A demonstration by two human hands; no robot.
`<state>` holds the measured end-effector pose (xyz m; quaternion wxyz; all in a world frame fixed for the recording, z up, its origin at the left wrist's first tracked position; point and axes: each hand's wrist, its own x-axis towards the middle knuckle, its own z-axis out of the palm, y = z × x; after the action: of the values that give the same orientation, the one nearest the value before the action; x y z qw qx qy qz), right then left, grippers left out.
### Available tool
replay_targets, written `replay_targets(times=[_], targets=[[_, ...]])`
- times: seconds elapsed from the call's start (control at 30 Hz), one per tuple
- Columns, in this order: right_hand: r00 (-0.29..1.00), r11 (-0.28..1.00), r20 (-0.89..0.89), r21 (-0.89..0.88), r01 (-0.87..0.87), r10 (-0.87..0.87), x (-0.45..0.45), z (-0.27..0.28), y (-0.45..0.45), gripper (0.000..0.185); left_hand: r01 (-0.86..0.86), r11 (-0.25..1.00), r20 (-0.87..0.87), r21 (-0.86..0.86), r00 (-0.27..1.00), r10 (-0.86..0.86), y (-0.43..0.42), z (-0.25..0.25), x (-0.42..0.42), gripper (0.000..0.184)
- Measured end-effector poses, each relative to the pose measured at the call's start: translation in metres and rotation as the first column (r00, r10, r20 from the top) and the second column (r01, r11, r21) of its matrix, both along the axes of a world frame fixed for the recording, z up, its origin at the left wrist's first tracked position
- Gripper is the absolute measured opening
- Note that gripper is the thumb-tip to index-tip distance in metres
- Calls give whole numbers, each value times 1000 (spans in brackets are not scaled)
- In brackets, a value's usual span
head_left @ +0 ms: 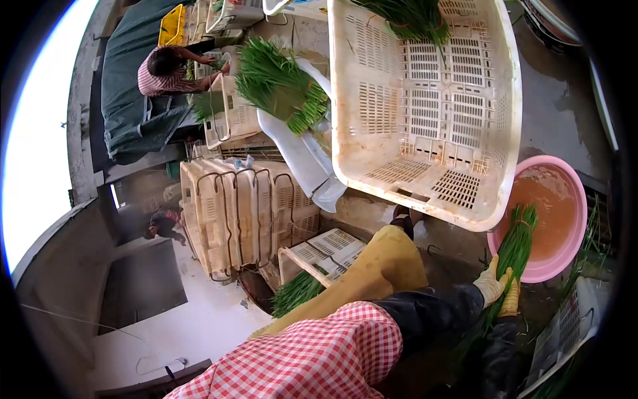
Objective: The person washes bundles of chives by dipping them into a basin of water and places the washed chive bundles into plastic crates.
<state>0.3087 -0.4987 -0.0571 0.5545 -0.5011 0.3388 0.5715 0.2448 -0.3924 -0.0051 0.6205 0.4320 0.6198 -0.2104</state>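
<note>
Yellowish work gloves cover both my hands. My left hand [490, 282] is closed around the lower part of a bunch of long green chives [516, 243]. Close beside it, my right hand [510, 297] also grips the bunch, its fingers partly hidden by the leaves. A reddish band goes around the bunch near its upper end. That end lies over the rim of a pink basin [580, 207] holding cloudy brown water [548, 193]. Dark sleeves cover my forearms.
A large white crate [372, 100] with chives inside stands near the basin. Another chive bunch [279, 86] lies on a white surface. Stacked crates [249, 213] stand to the left. A co-worker [163, 73] bends over crates farther off. A pale crate [565, 332] sits at lower right.
</note>
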Motion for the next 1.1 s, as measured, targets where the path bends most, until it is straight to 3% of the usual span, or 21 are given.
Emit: replay_targets(times=[0.03, 0.13, 0.17, 0.2, 0.23, 0.27, 0.3, 0.43, 0.47, 0.53, 0.57, 0.6, 0.67, 0.73, 0.8, 0.83, 0.87, 0.93, 1.0, 1.03, 1.1], targets=[[946, 982, -274, -123, 144, -173, -3, -3, 2, 39, 104, 991, -57, -79, 992, -109, 13, 17, -3, 69], [964, 987, -215, -20, 157, -157, -22, 89, 61, 53, 180, 984, -51, 9, 983, -179, 16, 37, -28, 74], [1000, 997, -8, -81, 18, -19, -36, 88, 49, 55, 236, 971, -40, 32, 971, -234, 8, 51, -30, 75], [993, 997, -114, -72, 35, -43, -39, 81, 42, 58, 344, 939, -28, 18, 939, -343, 6, 55, -36, 76], [999, 992, -49, -122, -24, 18, -38, 92, 60, 39, 376, 926, 15, 12, 926, -376, 5, 55, -42, 76], [962, 989, -268, -117, -86, 52, -25, 60, 29, 31, 476, 863, -27, 168, 878, -479, -20, 42, -41, 75], [911, 979, -410, -198, -46, -39, -18, 64, 45, 24, 495, 863, 32, 102, 865, -500, -13, 48, -40, 74], [955, 933, -51, -205, -297, 293, 2, 85, 27, 43, 537, 843, 406, 26, 765, -500, 44, 90, -61, 66], [907, 876, -145, -239, -420, 395, 22, 115, 32, 55, 563, 826, 375, 4, 765, -523, 51, 103, -68, 60], [776, 739, 15, -318, -594, 630, 38, 147, 21, 72, 326, 945, 367, -10, 880, -300, 53, 116, -99, 52], [862, 837, 41, -267, -478, 505, 49, 156, 23, 77, 310, 951, 323, -1, 900, -293, 60, 120, -109, 50], [767, 748, 98, -327, -577, 634, 61, 155, 30, 81, 292, 956, 271, 6, 920, -282, 67, 122, -114, 48], [76, 26, -59, -603, -797, 995, 84, 127, 65, 89, 207, 978, 193, -13, 960, -200, 55, 107, -124, 44], [-365, -452, -269, -590, -668, 891, 82, 51, 66, 92, 125, 992, 254, 24, 959, -127, 25, 78, -148, 41], [-390, -490, -296, -559, -669, 872, 86, 103, 114, 92, 248, 968, 203, -35, 950, -236, 24, 67, -176, 37], [-431, -503, -267, -548, -668, 862, 90, 133, 122, 92, 147, 989, 193, -18, 971, -141, 32, 70, -182, 37], [-351, -310, -56, -615, -725, 935, 93, 146, 100, 90, 45, 999, 185, -3, 982, -44, 45, 74, -182, 36], [-387, -383, -130, -600, -702, 913, 89, 143, 109, 86, -50, 998, 120, -39, 991, 55, 53, 75, -167, 39], [-517, -639, -380, -516, -570, 767, 67, 96, 153, 80, 237, 964, 70, 122, 967, -246, 38, 67, -161, 41], [-623, -711, -355, -456, -536, 697, 70, 40, 113, 76, 228, 974, 169, 0, 960, -225, 36, 64, -162, 42], [-563, -632, -309, -522, -573, 766, 74, 58, 121, 84, 296, 954, 154, -42, 946, -286, 56, 69, -162, 39]])
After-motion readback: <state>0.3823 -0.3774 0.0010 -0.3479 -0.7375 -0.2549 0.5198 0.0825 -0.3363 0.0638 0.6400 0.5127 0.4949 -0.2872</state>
